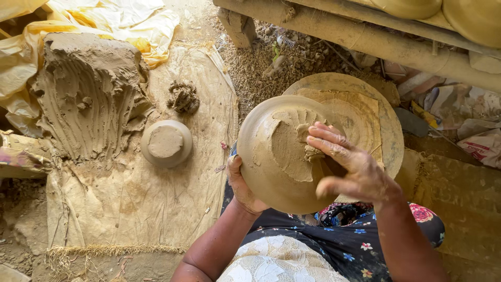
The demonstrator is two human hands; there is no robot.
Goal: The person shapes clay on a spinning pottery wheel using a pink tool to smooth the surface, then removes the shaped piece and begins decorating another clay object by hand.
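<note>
The left hand (241, 188) cups the bowl (279, 156) at 7 o'clock while right hand (347, 167) fingers, uncurled, smear wet clay over its half-covered base.

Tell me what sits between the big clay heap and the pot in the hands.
In the head view, a small upturned clay pot sits on the sacking between the clay heap and the held pot.

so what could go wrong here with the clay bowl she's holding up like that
The clay bowl is held off the ground, propped only by the left hand at its rim; it could slip or warp. The right hand presses wet clay into its centre, so too much pressure might dent or crack the wall.
</note>
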